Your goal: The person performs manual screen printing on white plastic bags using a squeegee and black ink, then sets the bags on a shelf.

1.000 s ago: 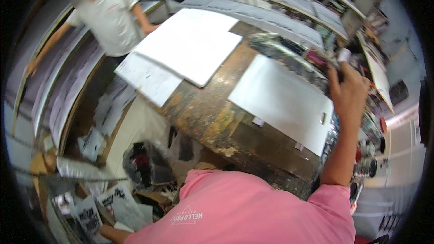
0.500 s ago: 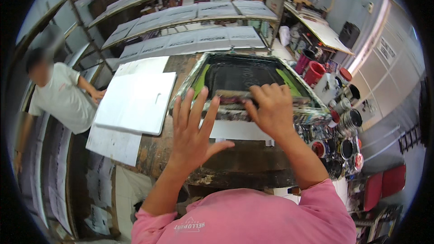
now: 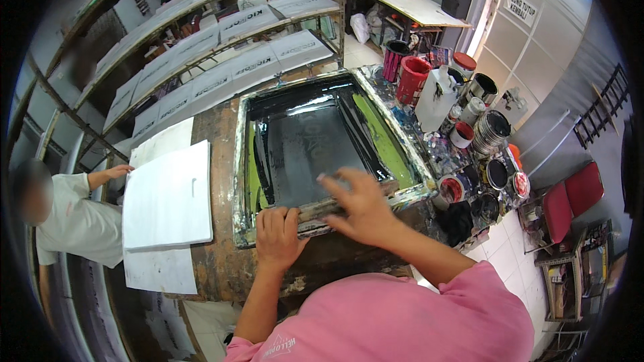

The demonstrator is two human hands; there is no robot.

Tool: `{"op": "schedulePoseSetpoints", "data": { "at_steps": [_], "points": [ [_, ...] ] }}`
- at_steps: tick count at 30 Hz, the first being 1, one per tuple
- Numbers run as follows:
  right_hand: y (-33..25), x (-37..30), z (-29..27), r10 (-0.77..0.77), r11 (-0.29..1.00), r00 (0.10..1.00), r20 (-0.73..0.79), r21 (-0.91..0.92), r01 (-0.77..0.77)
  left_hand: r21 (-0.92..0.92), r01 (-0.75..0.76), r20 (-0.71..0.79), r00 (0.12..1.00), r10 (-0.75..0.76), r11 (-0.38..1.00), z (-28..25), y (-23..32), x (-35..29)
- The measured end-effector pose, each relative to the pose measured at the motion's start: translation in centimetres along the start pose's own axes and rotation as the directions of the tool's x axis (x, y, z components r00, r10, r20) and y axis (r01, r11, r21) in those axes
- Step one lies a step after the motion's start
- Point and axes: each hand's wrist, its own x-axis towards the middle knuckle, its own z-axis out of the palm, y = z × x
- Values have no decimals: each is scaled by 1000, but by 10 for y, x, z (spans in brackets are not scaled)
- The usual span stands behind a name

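- Step, by the look of it: inking pass on a screen, squeegee down at the near end, hands settling onto it.
- Task's thing: squeegee, low wooden bar, inside the screen frame along its near side, close to the near edge of the bench. Partly covered by the hands.
- Left hand: fingers bunched and curled down, looks closed on the squeegee's left end; undersides hidden.
- Right hand: over the squeegee's middle-right part, fingers loosely spread, thumb well apart from forefinger; no closed hold visible. Contact with the bar can't be told.
- Mesh: black and inky, wet shine toward the far and right sides; green strips down both sides. Faint lettering mid-mesh.
- Next move, judged: calls for the right hand to close on the bar, both hands level, even pressure, bar kept inside the frame. Uneven grip could streak the ink.
- White stack: at the bench's left edge, apart from the frame.
- Co-worker: beyond the bench's left edge, one hand near the stack's far-left corner.
- Red bucket, white jug, open cans: crowded along the bench's right edge.
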Motion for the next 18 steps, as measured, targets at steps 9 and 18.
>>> {"op": "schedulePoseSetpoints", "data": {
  "at_steps": [9,18],
  "points": [
    [270,3,-72,532,499,577,-620,-320,-805,38,-31,-56,998,33,999,40,-3,-36],
    [311,31,-39,617,219,411,-671,-355,-909,110,-46,-114,992,59,993,44,-9,-36]
  ]
}}
